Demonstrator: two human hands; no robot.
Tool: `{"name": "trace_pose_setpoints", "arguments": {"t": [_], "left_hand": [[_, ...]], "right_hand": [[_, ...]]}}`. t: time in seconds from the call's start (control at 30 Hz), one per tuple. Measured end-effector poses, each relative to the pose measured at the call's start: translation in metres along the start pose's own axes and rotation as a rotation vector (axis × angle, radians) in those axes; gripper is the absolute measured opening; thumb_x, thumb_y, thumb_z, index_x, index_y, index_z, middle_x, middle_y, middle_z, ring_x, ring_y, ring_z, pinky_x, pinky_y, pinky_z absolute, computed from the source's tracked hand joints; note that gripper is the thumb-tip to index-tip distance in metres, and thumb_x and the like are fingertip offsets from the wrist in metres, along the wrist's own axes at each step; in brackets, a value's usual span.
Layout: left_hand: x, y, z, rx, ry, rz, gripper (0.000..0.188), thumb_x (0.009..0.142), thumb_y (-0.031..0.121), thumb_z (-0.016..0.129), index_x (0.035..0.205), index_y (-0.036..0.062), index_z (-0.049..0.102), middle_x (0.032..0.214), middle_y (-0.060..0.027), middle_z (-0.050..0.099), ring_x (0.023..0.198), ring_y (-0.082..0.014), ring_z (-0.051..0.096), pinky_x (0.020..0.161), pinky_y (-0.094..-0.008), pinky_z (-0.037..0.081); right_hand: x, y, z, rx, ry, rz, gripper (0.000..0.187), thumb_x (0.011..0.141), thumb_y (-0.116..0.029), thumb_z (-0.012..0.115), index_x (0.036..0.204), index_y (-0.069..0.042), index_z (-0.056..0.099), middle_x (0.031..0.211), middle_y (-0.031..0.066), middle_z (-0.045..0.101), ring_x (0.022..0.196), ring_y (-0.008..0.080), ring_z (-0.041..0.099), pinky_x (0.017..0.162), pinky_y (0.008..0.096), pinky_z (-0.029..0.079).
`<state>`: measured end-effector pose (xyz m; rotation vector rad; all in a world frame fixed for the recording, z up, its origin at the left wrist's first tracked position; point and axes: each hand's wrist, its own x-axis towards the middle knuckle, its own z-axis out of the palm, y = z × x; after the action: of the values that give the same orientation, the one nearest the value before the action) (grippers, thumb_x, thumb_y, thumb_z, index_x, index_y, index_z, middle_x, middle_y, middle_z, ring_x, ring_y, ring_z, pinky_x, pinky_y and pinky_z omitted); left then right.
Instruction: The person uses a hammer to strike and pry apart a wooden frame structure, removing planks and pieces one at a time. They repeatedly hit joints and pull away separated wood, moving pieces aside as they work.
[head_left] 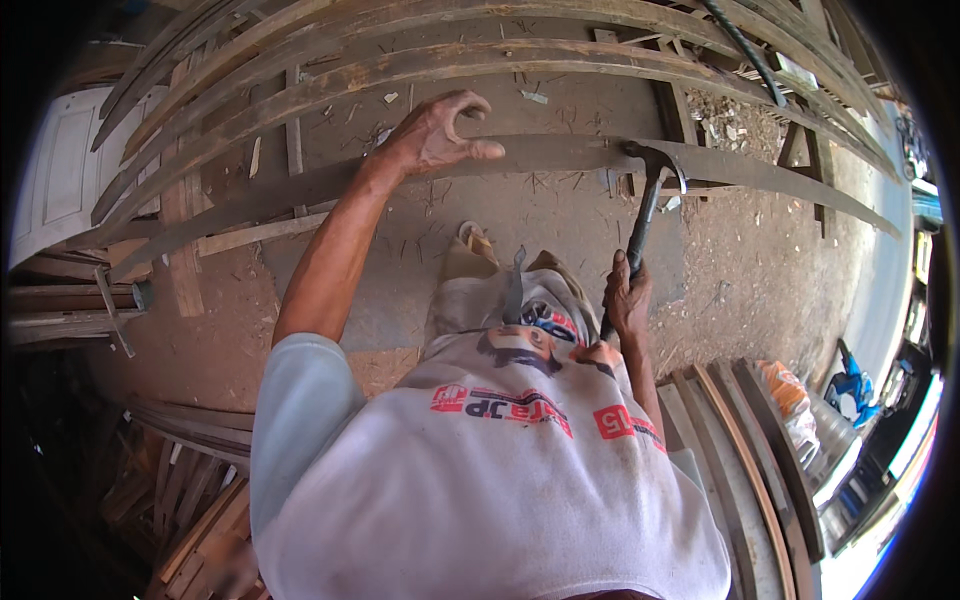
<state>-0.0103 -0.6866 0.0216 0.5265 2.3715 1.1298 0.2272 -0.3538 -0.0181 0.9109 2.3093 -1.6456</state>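
Note:
My left hand (435, 135) is held above the near edge of a long wooden plank (560, 152), its thumb and fingers curved into a wide C with nothing between them. The fingers of my right hand (628, 298) wrap round the dark handle of a claw hammer (649, 212). The hammer's head points away from me and appears over the plank, right of the middle; whether it touches the wood I cannot tell. The plank runs crosswise in front of me, bowed by the lens.
Beyond lie more long planks (420, 72) on wooden supports, with a dark bar (745, 50) across them at the far right. A white panelled door (75, 170) stands at the left. Stacked boards (745, 450) lie at the lower right. Wood scraps litter the floor (740, 270).

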Motion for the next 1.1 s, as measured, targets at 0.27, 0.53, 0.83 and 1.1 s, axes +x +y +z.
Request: {"name": "trace_pose_setpoints", "arguments": {"t": [0.27, 0.53, 0.83, 1.1], "left_hand": [[-0.160, -0.076, -0.068, 0.830, 0.237, -0.319, 0.109, 0.064, 0.043, 0.093, 0.155, 0.0256, 0.034, 0.152, -0.0124, 0.044, 0.144, -0.0356, 0.036, 0.118, -0.0552, 0.033], [-0.173, -0.135, -0.086, 0.745, 0.066, -0.570, 0.078, 0.077, 0.007, 0.082, 0.143, 0.0140, 0.042, 0.148, -0.0174, 0.047, 0.141, -0.0374, 0.042, 0.117, -0.0521, 0.034], [-0.141, -0.072, -0.066, 0.717, -0.167, -0.516, 0.074, 0.089, 0.000, 0.064, 0.154, 0.0121, 0.030, 0.158, -0.0228, 0.037, 0.146, -0.0407, 0.035, 0.124, -0.0539, 0.021], [-0.024, 0.035, 0.046, 0.689, -0.001, -0.316, 0.084, 0.089, -0.003, 0.059, 0.161, 0.0155, 0.020, 0.160, -0.0256, 0.030, 0.152, -0.0369, 0.025, 0.127, -0.0517, 0.005]], "right_hand": [[0.017, 0.010, 0.001, -0.025, 0.082, -0.028, 0.046, 0.099, -0.050, 0.061, 0.090, -0.006, 0.051, 0.061, -0.0035, 0.047, 0.049, 0.0076, 0.045, 0.043, 0.0279, 0.038], [0.024, 0.002, -0.002, -0.012, 0.002, 0.004, 0.044, 0.098, -0.049, 0.064, 0.087, -0.008, 0.053, 0.059, -0.0033, 0.046, 0.048, 0.0063, 0.043, 0.043, 0.0265, 0.037], [0.009, -0.008, -0.024, 0.075, -0.006, -0.111, 0.046, 0.098, -0.049, 0.064, 0.084, -0.007, 0.052, 0.054, -0.0018, 0.046, 0.043, 0.0078, 0.044, 0.039, 0.0265, 0.036], [0.028, -0.014, -0.060, 0.109, -0.026, -0.214, 0.047, 0.099, -0.048, 0.064, 0.086, -0.004, 0.052, 0.055, -0.0013, 0.046, 0.044, 0.0082, 0.044, 0.040, 0.0266, 0.035]]}}
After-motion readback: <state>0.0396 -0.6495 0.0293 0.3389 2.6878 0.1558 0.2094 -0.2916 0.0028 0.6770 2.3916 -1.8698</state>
